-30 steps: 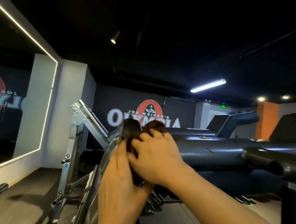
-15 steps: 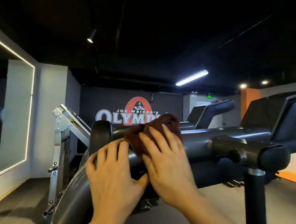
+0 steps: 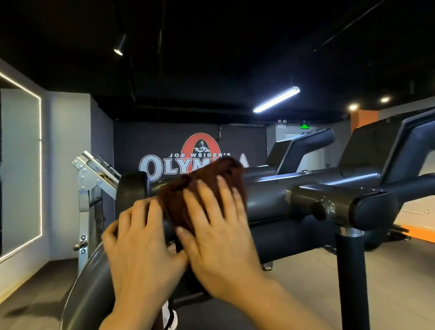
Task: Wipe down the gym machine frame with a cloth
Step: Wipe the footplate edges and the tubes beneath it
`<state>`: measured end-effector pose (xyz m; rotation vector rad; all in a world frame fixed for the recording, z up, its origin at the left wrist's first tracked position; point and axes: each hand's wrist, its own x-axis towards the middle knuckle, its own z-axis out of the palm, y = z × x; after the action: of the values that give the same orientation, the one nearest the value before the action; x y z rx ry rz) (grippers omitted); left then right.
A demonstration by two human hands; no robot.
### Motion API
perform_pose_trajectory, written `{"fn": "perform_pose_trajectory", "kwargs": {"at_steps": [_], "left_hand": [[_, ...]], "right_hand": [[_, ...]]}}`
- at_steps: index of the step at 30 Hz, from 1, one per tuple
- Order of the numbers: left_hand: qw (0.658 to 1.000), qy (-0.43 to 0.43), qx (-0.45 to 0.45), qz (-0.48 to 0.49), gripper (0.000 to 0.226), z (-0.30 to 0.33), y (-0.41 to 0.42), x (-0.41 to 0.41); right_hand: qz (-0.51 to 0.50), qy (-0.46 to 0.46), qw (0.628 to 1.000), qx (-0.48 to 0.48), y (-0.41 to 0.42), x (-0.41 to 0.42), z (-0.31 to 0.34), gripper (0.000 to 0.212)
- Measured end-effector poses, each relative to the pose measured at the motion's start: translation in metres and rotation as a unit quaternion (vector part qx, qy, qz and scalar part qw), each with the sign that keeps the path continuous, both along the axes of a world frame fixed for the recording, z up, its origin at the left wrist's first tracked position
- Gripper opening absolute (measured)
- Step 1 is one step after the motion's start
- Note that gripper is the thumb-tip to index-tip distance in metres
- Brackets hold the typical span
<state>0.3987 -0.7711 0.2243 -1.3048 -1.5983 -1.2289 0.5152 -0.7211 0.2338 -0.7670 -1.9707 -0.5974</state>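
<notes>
Mid-wipe, by the look of it: the dark red cloth (image 3: pixel 200 187) lies on the grey frame tube (image 3: pixel 267 197), pressed under the right hand (image 3: pixel 219 238), fingers straight and spread. The left hand (image 3: pixel 139 251) lies flat just beside the cloth. Right of the cloth, tube remains, open until the handle knob (image 3: pixel 323 208).

fuzzy dark-red cloth (image 3: pixel 200 190) on smooth, glossy grey metal frame (image 3: pixel 286 193)

Right hand (image 3: pixel 218 250) — fingers now flat, spread over dark red cloth (image 3: pixel 200 187); cloth bunches higher on grey frame (image 3: pixel 267 197). Left hand (image 3: pixel 141 251) — flat alongside.
</notes>
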Motion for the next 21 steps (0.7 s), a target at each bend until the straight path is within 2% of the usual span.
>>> {"fn": "perform_pose_trajectory", "kwargs": {"at_steps": [2,4,6,8,12,14,17,21], "left_hand": [[1.0,-0.009,-0.004,-0.006,0.048,0.002,-0.001,0.001],[0.999,-0.016,-0.015,-0.023,0.054,0.005,-0.005,0.002],[0.999,-0.024,-0.023,-0.034,0.054,0.009,-0.008,0.003],[1.0,-0.019,-0.006,-0.02,0.045,0.015,-0.007,0.007],[1.0,0.002,-0.027,-0.012,0.038,0.035,0.004,0.027],[0.998,-0.001,-0.054,-0.027,0.037,0.048,0.01,0.035],[0.994,0.05,-0.091,-0.037,0.039,0.062,0.019,0.046],[0.988,0.091,-0.108,-0.063,0.042,0.073,0.035,0.065]], "right_hand": [[0.032,-0.037,0.999,-0.021,-0.008,0.001,0.017,0.058],[-0.003,-0.049,0.998,-0.036,-0.009,0.009,0.034,0.055],[-0.065,-0.062,0.99,-0.106,-0.006,0.013,0.051,0.053],[-0.097,-0.086,0.974,-0.187,-0.001,0.003,0.066,0.057],[-0.081,-0.211,0.955,-0.19,-0.003,-0.01,0.09,0.048],[-0.08,-0.279,0.934,-0.207,-0.005,0.002,0.108,0.037],[-0.105,-0.341,0.902,-0.243,-0.008,0.03,0.131,0.032],[-0.13,-0.332,0.88,-0.313,0.007,0.068,0.14,0.032]]}}
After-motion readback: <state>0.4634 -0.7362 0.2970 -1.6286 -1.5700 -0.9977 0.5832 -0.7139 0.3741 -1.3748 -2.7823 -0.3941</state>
